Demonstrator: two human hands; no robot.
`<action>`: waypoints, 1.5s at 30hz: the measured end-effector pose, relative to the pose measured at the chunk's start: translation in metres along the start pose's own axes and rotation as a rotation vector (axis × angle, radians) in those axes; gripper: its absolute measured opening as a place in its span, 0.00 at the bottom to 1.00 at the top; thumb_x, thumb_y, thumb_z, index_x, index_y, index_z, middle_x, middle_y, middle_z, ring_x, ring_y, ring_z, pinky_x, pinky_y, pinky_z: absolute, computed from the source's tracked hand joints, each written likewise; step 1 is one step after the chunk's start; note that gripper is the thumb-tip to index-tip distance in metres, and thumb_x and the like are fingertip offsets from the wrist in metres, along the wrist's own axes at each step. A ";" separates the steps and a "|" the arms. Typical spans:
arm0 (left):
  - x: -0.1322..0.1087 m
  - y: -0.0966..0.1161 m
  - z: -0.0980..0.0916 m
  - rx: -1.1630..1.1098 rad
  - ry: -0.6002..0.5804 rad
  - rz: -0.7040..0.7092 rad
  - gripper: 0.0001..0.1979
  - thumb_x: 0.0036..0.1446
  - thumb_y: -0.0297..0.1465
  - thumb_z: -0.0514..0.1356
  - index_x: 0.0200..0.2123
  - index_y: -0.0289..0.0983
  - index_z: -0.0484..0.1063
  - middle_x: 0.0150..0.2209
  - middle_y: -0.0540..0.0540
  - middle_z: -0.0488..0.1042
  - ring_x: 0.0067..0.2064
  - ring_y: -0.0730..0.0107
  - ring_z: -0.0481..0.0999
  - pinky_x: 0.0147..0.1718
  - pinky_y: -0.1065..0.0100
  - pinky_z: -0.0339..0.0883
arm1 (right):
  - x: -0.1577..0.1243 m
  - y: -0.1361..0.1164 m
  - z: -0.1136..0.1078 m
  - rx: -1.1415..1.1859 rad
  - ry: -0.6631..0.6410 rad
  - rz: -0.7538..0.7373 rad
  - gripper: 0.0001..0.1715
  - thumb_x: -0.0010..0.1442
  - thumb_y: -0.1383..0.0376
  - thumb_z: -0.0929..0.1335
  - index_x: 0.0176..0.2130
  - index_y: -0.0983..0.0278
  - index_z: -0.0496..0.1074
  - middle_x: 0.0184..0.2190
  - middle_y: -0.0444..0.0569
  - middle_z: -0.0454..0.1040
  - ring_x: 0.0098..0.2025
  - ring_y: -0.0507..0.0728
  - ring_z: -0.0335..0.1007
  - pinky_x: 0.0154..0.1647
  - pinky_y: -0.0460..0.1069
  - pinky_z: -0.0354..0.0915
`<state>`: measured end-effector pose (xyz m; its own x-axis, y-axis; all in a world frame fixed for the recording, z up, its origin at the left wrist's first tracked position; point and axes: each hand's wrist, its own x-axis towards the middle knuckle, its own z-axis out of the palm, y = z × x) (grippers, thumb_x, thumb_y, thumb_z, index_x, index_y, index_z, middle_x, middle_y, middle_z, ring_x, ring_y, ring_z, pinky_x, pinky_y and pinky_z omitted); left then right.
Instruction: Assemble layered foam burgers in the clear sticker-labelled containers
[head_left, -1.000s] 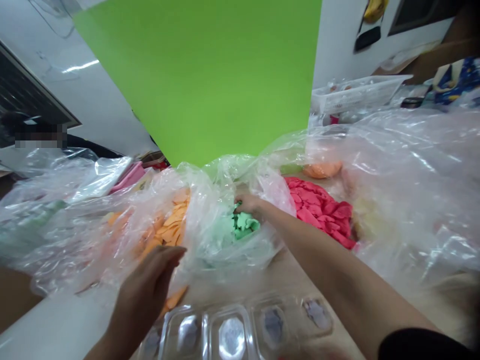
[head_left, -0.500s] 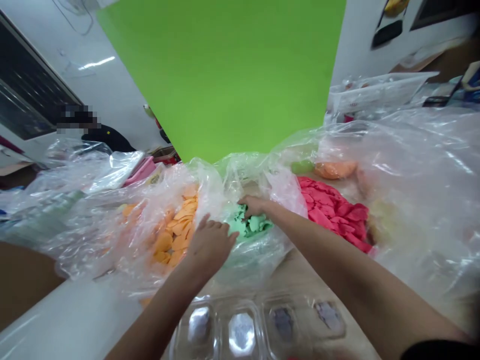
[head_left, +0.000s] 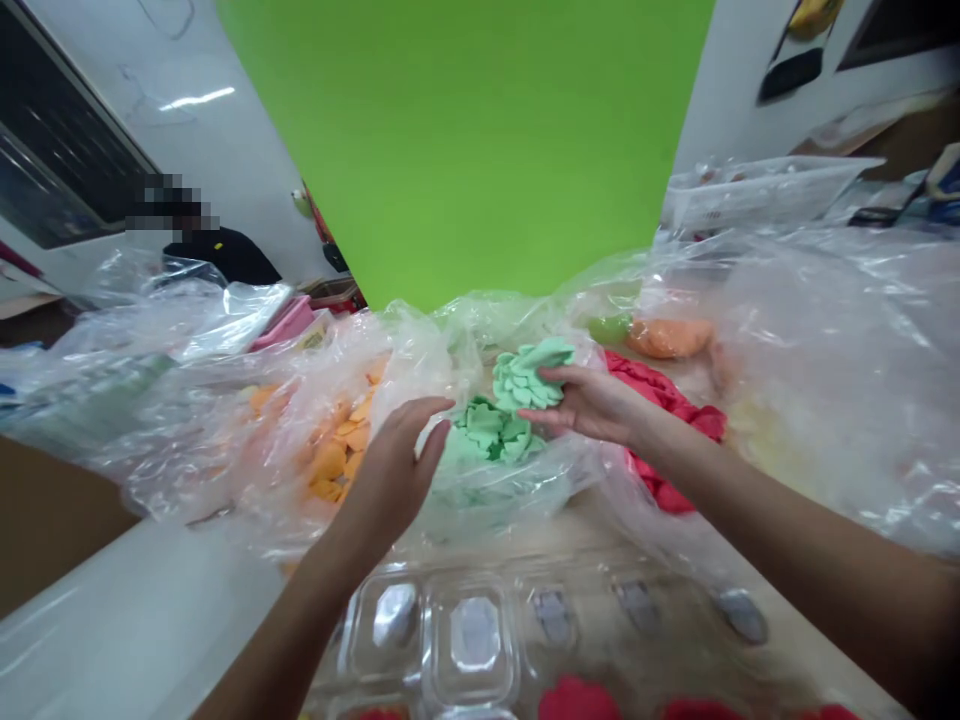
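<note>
Right hand [head_left: 592,405] curled, gripping a clump of mint-green dough pieces [head_left: 529,375] at the fingertips. Left hand [head_left: 394,465] open, holding nothing, just beside a green pile [head_left: 491,435] inside a clear plastic bag [head_left: 517,490]. Orange dough pieces [head_left: 330,460] at 9 o'clock; red dough pieces [head_left: 667,400] at 3 o'clock; clear plastic tray [head_left: 469,635] at 6 o'clock.

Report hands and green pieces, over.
Right hand holding green clump. Left hand open, empty, beside it. More green pieces in clear plastic bag, plastic bunched around them.
</note>
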<state>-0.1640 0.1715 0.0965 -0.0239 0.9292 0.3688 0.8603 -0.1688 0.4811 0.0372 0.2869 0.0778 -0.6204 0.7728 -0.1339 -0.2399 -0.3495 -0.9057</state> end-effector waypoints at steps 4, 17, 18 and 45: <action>-0.003 0.031 0.008 -0.840 -0.250 -0.352 0.24 0.57 0.43 0.49 0.53 0.37 0.58 0.54 0.39 0.62 0.51 0.61 0.66 0.46 0.61 0.63 | -0.040 0.009 0.024 0.166 -0.148 0.020 0.12 0.60 0.70 0.58 0.43 0.65 0.65 0.37 0.50 0.73 0.39 0.53 0.72 0.38 0.50 0.71; -0.111 0.060 -0.021 -1.496 -0.181 -0.714 0.10 0.55 0.34 0.56 0.39 0.37 0.70 0.34 0.46 0.75 0.33 0.71 0.75 0.32 0.69 0.69 | -0.160 0.055 0.053 0.350 -0.163 0.215 0.10 0.47 0.65 0.70 0.33 0.54 0.75 0.26 0.48 0.74 0.27 0.54 0.71 0.30 0.48 0.70; -0.117 0.057 -0.022 -1.498 -0.173 -0.750 0.09 0.54 0.33 0.57 0.39 0.38 0.70 0.34 0.47 0.75 0.33 0.72 0.75 0.32 0.71 0.69 | -0.167 0.059 0.052 0.348 -0.110 0.238 0.09 0.45 0.65 0.71 0.31 0.53 0.75 0.25 0.48 0.74 0.26 0.55 0.70 0.28 0.48 0.70; -0.226 0.040 0.010 -0.462 -0.243 -0.344 0.14 0.58 0.29 0.51 0.48 0.41 0.65 0.49 0.46 0.70 0.51 0.66 0.68 0.50 0.60 0.63 | -0.225 0.120 0.049 0.284 0.463 0.461 0.09 0.34 0.64 0.74 0.20 0.55 0.72 0.20 0.48 0.67 0.21 0.53 0.62 0.20 0.48 0.67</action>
<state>-0.1189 -0.0422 0.0241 -0.0977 0.9946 -0.0336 0.5134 0.0793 0.8545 0.1115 0.0452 0.0186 -0.3397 0.6368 -0.6922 -0.2537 -0.7707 -0.5845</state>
